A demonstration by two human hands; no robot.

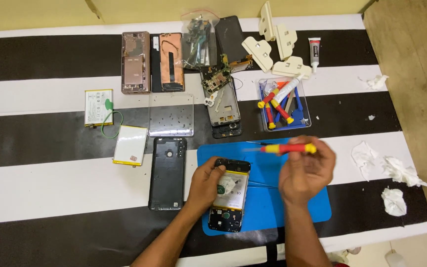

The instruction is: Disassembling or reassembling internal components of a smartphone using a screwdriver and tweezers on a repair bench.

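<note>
The right hand [306,170] is closed around a red and yellow screwdriver [288,148], which it holds level above the blue mat [268,198], with the thin tip pointing left. The left hand [206,185] lies on the opened phone [230,195]; its fingers grip the phone's left edge near the top. This phone lies on the left part of the mat, its back removed, so the battery with a yellow band is visible.

Just beside the left hand, on the striped table [50,183], lies a black back cover [167,173]. Left of it is a white battery [130,145], and above it a clear tray [171,114] with small screws. A box of tools [285,104] stands above the mat. Crumpled tissues [394,173] lie well apart at the right.
</note>
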